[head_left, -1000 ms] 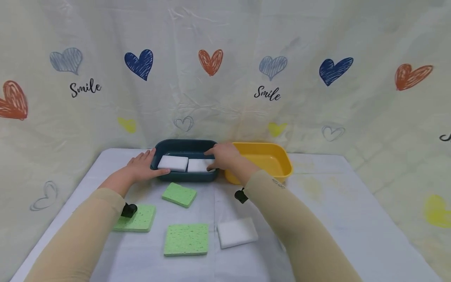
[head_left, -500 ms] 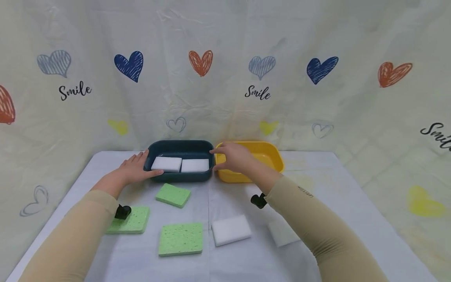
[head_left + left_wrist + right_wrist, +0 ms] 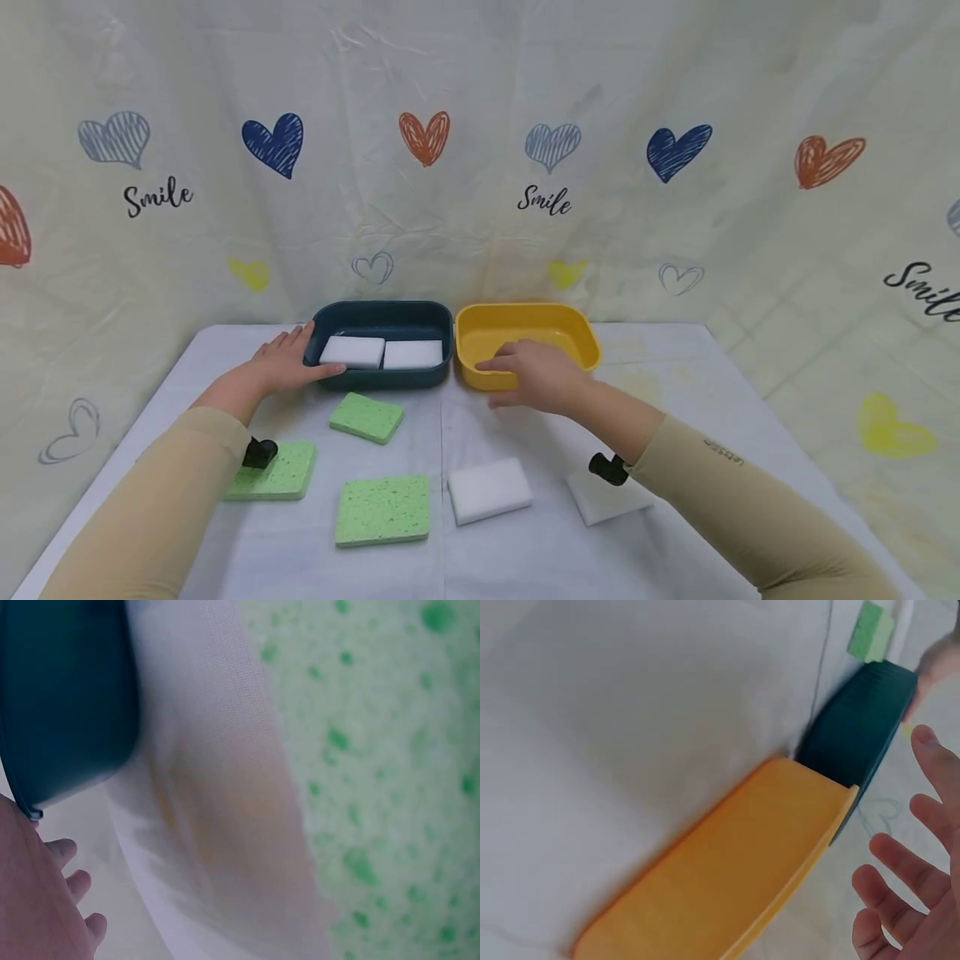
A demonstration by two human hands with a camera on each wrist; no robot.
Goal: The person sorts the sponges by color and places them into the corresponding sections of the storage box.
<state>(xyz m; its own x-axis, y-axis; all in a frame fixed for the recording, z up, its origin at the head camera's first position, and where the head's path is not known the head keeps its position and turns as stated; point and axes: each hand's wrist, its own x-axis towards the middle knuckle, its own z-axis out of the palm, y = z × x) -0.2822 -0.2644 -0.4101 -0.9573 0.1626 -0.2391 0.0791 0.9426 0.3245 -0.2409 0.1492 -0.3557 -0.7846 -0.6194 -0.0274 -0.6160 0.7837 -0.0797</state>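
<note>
My left hand [image 3: 281, 362] rests at the left end of the dark teal container [image 3: 390, 379], fingers stretched along its outer side and thumb across the front rim. Inside, two white sponges [image 3: 352, 352] lie side by side. My right hand [image 3: 546, 377] hovers in front of the yellow container [image 3: 474, 377], hiding part of its front rim. Nothing is in its spread fingers, as the right wrist view shows with the yellow container [image 3: 735, 855] beyond them. Both containers stand next to each other at the back of the table.
Three green speckled sponges [image 3: 383, 511] lie in front of the teal container, one partly under the left wrist camera. To the right are two more white sponges, a nearer one [image 3: 490, 491] and another [image 3: 603, 498] below my right wrist. A heart-printed sheet [image 3: 480, 208] hangs behind.
My right hand has drawn back from the teal container's right end, moving right and toward me past the yellow container. The left hand has stayed in place. The head view has shifted slightly.
</note>
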